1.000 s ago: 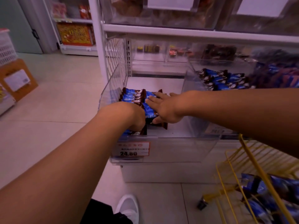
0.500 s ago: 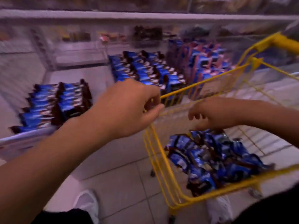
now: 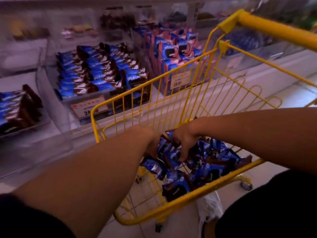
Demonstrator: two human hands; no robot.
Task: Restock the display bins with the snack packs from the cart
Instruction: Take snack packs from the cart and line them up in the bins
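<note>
Head view: looks steeply down, close over cart, bins beyond.

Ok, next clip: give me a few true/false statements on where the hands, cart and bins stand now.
1. Both hands are down inside the yellow cart. True.
2. The right hand has fingers curled on a blue snack pack. True.
3. The cart holds no packs. False: a pile of blue packs lies in it.
4. The bin with the price label is empty. False: rows of blue packs fill it.
5. The left hand grips the cart handle. False: it is among the packs; its fingers are hidden.
</note>
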